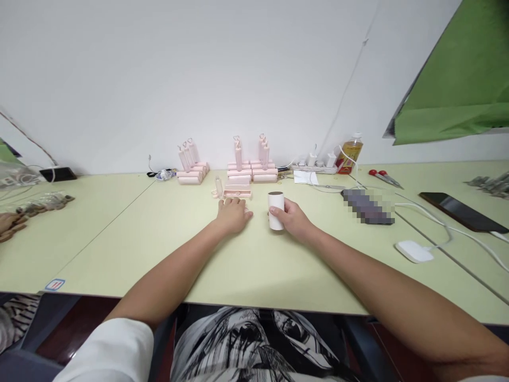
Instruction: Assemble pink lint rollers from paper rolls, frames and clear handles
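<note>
1. Lying palm-down, the left hand (234,215) is hiding its grip; I cannot tell.
2. Just beyond it, an open pink case (243,196) is lying.
3. The white cylinder (275,202) is sitting nearly upright within the right hand (294,217), grasped; even pressure is probably serving best.

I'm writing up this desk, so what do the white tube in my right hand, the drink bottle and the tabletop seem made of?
White tube: smooth with a low sheen, probably plastic, though coated card is possible. Drink bottle: likely clear, glossy plastic, as amber liquid seems to show through. Tabletop: perhaps satin laminate, given its even pale colour and soft sheen.
</note>
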### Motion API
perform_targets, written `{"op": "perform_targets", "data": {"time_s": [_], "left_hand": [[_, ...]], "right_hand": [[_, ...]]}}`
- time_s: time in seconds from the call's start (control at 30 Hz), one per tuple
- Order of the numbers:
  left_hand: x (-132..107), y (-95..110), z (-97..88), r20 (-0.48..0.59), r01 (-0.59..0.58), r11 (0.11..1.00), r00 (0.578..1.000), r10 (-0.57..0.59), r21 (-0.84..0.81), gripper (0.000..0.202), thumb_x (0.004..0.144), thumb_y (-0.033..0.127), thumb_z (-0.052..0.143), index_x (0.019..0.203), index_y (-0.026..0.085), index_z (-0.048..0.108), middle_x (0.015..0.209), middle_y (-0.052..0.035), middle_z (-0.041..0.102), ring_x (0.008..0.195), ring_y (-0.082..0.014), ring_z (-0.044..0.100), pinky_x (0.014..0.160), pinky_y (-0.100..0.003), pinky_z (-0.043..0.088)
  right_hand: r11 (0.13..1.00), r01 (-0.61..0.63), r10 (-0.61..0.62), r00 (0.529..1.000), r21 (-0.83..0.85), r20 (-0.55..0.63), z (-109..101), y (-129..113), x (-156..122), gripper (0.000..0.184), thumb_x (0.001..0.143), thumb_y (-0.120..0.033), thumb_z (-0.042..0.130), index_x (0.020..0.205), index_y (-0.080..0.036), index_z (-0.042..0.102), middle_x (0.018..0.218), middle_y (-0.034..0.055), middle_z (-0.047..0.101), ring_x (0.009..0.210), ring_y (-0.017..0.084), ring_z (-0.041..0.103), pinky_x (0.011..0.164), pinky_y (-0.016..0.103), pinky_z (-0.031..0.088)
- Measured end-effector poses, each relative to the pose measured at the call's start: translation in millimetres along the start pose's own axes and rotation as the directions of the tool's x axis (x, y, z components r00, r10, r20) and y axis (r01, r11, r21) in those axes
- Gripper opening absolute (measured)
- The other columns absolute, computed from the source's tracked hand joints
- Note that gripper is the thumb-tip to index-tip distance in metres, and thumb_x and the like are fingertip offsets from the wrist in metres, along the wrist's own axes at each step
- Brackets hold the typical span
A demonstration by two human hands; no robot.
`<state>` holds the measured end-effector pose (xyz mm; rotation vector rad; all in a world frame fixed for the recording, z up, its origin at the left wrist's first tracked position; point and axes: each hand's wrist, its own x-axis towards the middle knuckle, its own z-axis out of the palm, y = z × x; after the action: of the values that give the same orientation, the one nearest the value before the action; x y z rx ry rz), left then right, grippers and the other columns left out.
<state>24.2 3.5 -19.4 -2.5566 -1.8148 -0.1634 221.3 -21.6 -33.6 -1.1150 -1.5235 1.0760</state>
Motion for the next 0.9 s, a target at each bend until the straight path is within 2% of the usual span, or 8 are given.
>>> {"op": "perform_targets", "data": {"time_s": [0.13, 0.27, 0.4, 0.5, 0.6, 0.67, 0.77, 0.9], "left_hand": [[4, -8, 10.0, -0.023, -0.079, 0.997, 0.997, 0.078, -0.007, 0.036, 0.095, 0.035, 0.032, 0.105, 0.019, 0.062, 0.115, -0.0132, 0.064, 0.111, -0.0324, 0.054, 0.096, -0.052, 0.033], [0, -11, 8.8, -0.091, -0.196, 0.978, 0.978, 0.189, -0.075, 0.029, 0.091, 0.033, 0.042, 0.096, 0.018, 0.066, 0.095, -0.0132, 0.067, 0.097, -0.0305, 0.059, 0.089, -0.047, 0.038], [-5, -14, 7.3, -0.138, -0.351, 0.911, 0.935, 0.328, -0.214, 0.029, 0.083, 0.024, 0.049, 0.105, 0.019, 0.068, 0.094, -0.0104, 0.065, 0.091, -0.0260, 0.061, 0.083, -0.038, 0.043], [-7, -15, 7.4, -0.118, -0.413, 0.851, 0.910, 0.396, -0.325, 0.028, 0.080, 0.019, 0.049, 0.097, 0.021, 0.071, 0.090, -0.0079, 0.065, 0.084, -0.0225, 0.062, 0.077, -0.034, 0.046], [-9, -14, 5.9, -0.195, -0.363, 0.798, 0.932, 0.306, -0.482, 0.019, 0.077, 0.019, 0.052, 0.084, 0.020, 0.069, 0.086, -0.0057, 0.064, 0.078, -0.0194, 0.061, 0.073, -0.032, 0.048], [-10, -13, 3.6, -0.214, -0.264, 0.691, 0.964, 0.161, -0.672, 0.012, 0.074, 0.018, 0.053, 0.079, 0.019, 0.063, 0.077, -0.0031, 0.062, 0.073, -0.0173, 0.062, 0.065, -0.030, 0.050], [-11, -11, -0.6, -0.119, -0.132, 0.369, 0.991, 0.058, -0.920, 0.007, 0.072, 0.020, 0.056, 0.079, 0.018, 0.055, 0.066, 0.0014, 0.056, 0.062, -0.0146, 0.062, 0.050, -0.024, 0.048], [-12, -5, -6.0, 0.003, 0.003, 0.002, 1.000, -0.016, -1.000, 0.025, 0.065, 0.022, 0.067, 0.084, 0.018, 0.052, 0.063, 0.0051, 0.052, 0.053, -0.0109, 0.058, 0.038, -0.019, 0.040]], "right_hand": [[0.978, 0.119, -0.110, 0.992, -0.171, 0.063, 0, 1, -3, 0.036, 0.076, -0.050, 0.065, 0.090, -0.018, 0.056, 0.074, -0.0012, 0.053, 0.067, 0.014, 0.046, 0.060, 0.027, 0.038], [0.956, 0.160, -0.129, 0.982, -0.244, 0.138, 1, -1, -8, 0.038, 0.077, -0.050, 0.066, 0.094, -0.018, 0.060, 0.074, -0.0012, 0.053, 0.067, 0.015, 0.046, 0.060, 0.026, 0.037], [0.944, 0.173, -0.133, 0.979, -0.280, 0.157, 2, -2, -10, 0.038, 0.077, -0.049, 0.067, 0.098, -0.018, 0.061, 0.077, -0.0003, 0.058, 0.068, 0.015, 0.048, 0.060, 0.026, 0.037], [0.938, 0.179, -0.138, 0.978, -0.297, 0.155, 2, -1, -9, 0.038, 0.076, -0.047, 0.067, 0.100, -0.017, 0.062, 0.080, 0.0000, 0.060, 0.070, 0.016, 0.049, 0.061, 0.026, 0.038], [0.939, 0.165, -0.120, 0.980, -0.302, 0.161, 1, 0, -8, 0.039, 0.077, -0.048, 0.067, 0.100, -0.017, 0.062, 0.079, -0.0003, 0.060, 0.070, 0.015, 0.049, 0.061, 0.025, 0.037], [0.938, 0.158, -0.110, 0.979, -0.307, 0.170, 1, 1, -8, 0.040, 0.076, -0.047, 0.068, 0.102, -0.017, 0.062, 0.080, -0.0004, 0.060, 0.070, 0.015, 0.050, 0.060, 0.025, 0.037], [0.932, 0.168, -0.113, 0.977, -0.323, 0.182, 2, 0, -8, 0.042, 0.076, -0.046, 0.068, 0.107, -0.018, 0.063, 0.083, 0.0002, 0.062, 0.071, 0.016, 0.051, 0.061, 0.025, 0.038], [0.912, 0.200, -0.125, 0.967, -0.357, 0.222, 3, -4, -11, 0.044, 0.077, -0.043, 0.068, 0.114, -0.019, 0.063, 0.090, 0.0020, 0.066, 0.075, 0.017, 0.055, 0.064, 0.027, 0.040]]}}
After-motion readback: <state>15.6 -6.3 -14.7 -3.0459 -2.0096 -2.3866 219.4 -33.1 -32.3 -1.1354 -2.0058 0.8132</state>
